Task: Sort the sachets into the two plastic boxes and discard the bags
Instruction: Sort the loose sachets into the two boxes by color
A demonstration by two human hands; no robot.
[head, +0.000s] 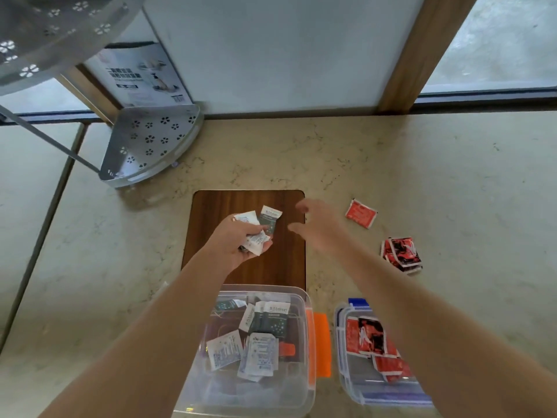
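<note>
Left hand (238, 242) grips a bunch of white and green sachets (257, 232) over the wooden board (280, 267); right hand (316, 224) hangs spread, empty. We drop the bunch into the orange-latched box (307, 387), keeping reds for the blue-latched box (346, 384).

Worn on the head, looking steeply down and forward over the counter (391, 164) (wide-angle, seemingly at arm's length).

Bare table (301, 152) lies open at twelve o'clock beyond the wooden board (211, 212), up to the wall. At ten o'clock a perforated metal rack (150, 146) blocks the corner, and at three o'clock loose red sachets (401, 253) dot the surface. Two plastic boxes (310, 342) crowd six o'clock, leaving a narrow gap between them.
</note>
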